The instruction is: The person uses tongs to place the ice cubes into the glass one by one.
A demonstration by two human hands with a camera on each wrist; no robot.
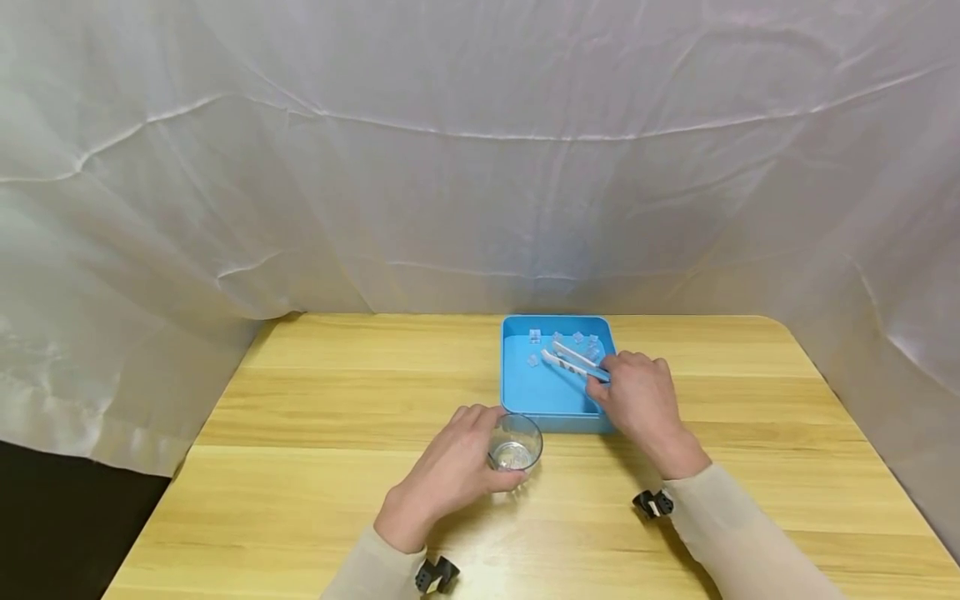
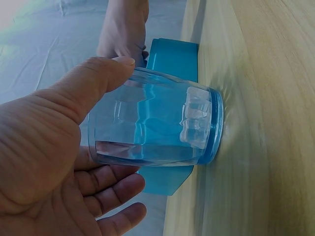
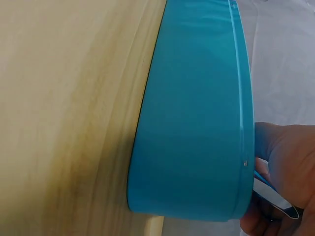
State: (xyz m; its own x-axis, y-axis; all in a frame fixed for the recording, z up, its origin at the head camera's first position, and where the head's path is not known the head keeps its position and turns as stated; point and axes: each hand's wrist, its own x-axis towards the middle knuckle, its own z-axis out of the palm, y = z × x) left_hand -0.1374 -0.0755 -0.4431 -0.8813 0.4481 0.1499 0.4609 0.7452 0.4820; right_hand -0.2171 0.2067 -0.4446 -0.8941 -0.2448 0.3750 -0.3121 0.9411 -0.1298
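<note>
My left hand (image 1: 457,462) holds a clear drinking glass (image 2: 162,118) upright on the table, thumb on one side and fingers on the other. Clear ice cubes (image 2: 196,118) lie at the bottom of the glass. In the head view my right hand (image 1: 643,402) grips a pair of white and blue tongs (image 1: 576,363) over a blue tray (image 1: 540,392). The tongs' tips point left, among several clear cubes (image 1: 535,336) in the tray; whether they touch one is too small to tell. The right wrist view shows the tray's outer wall (image 3: 197,113) beside that hand.
The light wooden table (image 1: 315,433) runs under everything. A pale grey cloth (image 1: 480,192) hangs behind it and down both sides. Just in front of the tray's near left corner stands the glass. Each wrist wears a small black device (image 1: 652,504).
</note>
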